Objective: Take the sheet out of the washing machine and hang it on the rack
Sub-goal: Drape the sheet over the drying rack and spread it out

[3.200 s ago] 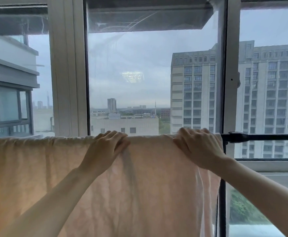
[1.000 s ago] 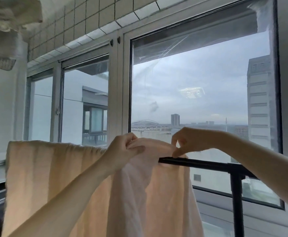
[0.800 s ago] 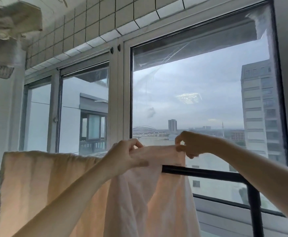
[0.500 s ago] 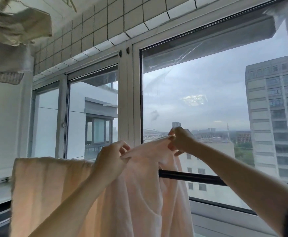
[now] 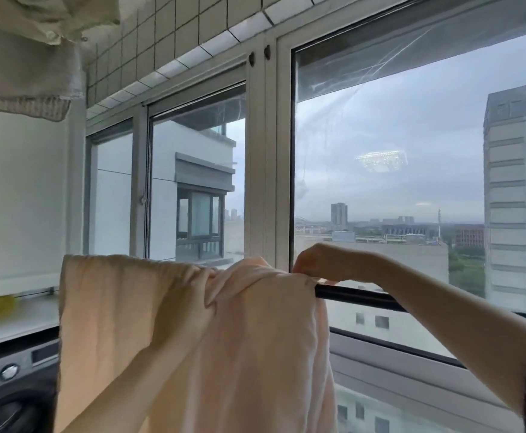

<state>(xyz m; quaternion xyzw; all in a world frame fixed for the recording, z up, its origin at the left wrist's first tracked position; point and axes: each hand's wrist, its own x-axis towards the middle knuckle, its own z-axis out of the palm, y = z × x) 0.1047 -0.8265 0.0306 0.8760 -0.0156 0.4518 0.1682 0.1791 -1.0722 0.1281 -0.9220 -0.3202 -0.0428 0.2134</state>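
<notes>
The sheet (image 5: 124, 323), pale peach, hangs over the black rack bar (image 5: 358, 297) in front of a wide window (image 5: 411, 182) that looks onto grey sky and tall blocks. Its left part drapes flat; its right part is bunched over the bar. White tiles run above the window frame, a pale garment (image 5: 27, 51) hangs at the upper left, and a dark washing machine (image 5: 11, 385) stands low on the left under a white counter (image 5: 14, 320).

Half a second ago both hands held the sheet's top edge lifted clear of the bar; now that edge lies down on it, and the view has swung left.

The right hand (image 5: 321, 260) pinches the sheet's right edge against the bar, fingers curled down. The left hand (image 5: 193, 304) seems to clutch a fold of the cloth, though skin and fabric blur together there.
</notes>
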